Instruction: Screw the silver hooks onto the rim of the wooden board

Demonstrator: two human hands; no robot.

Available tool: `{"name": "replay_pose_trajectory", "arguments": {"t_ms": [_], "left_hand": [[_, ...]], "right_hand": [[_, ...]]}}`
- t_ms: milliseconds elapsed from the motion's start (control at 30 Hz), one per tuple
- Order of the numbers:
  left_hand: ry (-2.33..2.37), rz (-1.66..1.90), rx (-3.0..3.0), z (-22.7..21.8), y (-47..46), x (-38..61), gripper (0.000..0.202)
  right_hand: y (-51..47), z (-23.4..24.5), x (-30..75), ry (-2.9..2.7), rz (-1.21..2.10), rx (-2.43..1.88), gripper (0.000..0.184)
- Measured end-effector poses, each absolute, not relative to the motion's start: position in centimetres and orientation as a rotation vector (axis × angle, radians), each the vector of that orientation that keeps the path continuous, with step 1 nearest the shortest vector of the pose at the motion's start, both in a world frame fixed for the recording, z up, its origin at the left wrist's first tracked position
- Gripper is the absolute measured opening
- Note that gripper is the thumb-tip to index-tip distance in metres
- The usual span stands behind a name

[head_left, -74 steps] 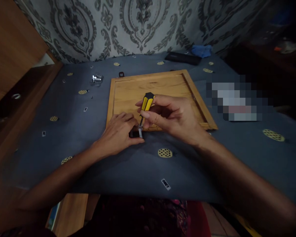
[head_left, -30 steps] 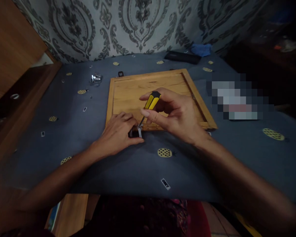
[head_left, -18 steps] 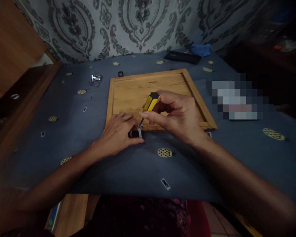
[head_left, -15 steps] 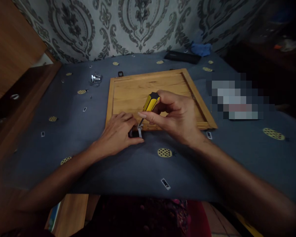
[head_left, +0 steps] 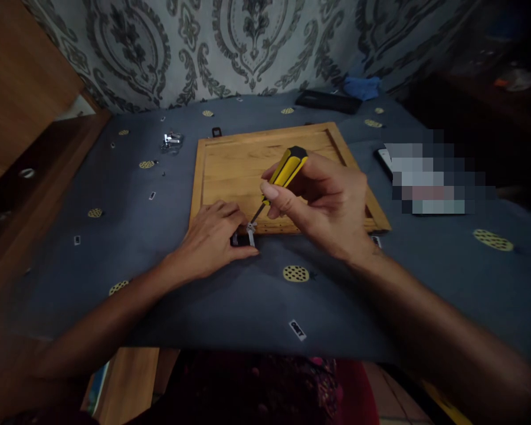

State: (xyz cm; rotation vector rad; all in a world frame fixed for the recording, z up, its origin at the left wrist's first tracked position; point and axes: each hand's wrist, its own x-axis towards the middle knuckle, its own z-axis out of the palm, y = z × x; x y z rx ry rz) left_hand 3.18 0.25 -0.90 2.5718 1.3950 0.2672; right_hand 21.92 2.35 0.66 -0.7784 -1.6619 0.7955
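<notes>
Counter (head_left: 230,307), one, was covered in a blue-grey cloth printed with yellow pineapples and small lettered labels. Framed wooden panel (head_left: 243,171), one, lay flat across the middle of the counter, its near edge toward the person. Metal fitting (head_left: 251,237), one, small and silvery, sat at the panel's near edge, left of that edge's middle, and jutted toward the counter's near edge; a dark piece lay just beside it, partly hidden. Left hand (head_left: 215,236) rested over the panel's near left corner, fingers bent over the frame and thumb stretched along the near end of the fitting; whether they gripped it, one could not tell. Right hand (head_left: 331,200) grasped a screwdriver (head_left: 287,168), yellow and black, thumb and fingers closed about the handle, the shaft slanting down to the left with its tip at the fitting. Dark loop (head_left: 216,132), one, stood at the panel's far edge, near its far left corner. Shiny metal pieces (head_left: 172,140), a small heap, lay toward the counter's far left corner, with a tiny dark bit (head_left: 163,173) nearer the person. Black case (head_left: 328,102), elongated, lay near the far edge; blue cloth (head_left: 361,88), crumpled, was just beside it at the far right corner. Flat device (head_left: 418,177), largely pixelated, lay toward the right edge. Patterned curtain (head_left: 252,41) hung behind the far edge.
</notes>
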Motion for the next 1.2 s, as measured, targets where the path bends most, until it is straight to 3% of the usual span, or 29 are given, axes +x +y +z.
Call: {"name": "replay_pose_trajectory", "arguments": {"t_ms": [933, 1200], "left_hand": [[1.383, 0.302, 2.555, -1.3, 0.3, 3.1, 0.038], [1.413, 0.271, 2.549, -1.0, 0.2, 3.2, 0.044]], "right_hand": [[3.1, 1.6, 23.0, -1.967, 0.944, -0.695, 0.033], [3.3, 0.2, 22.3, -1.831, 0.808, -0.739, 0.037]]}}
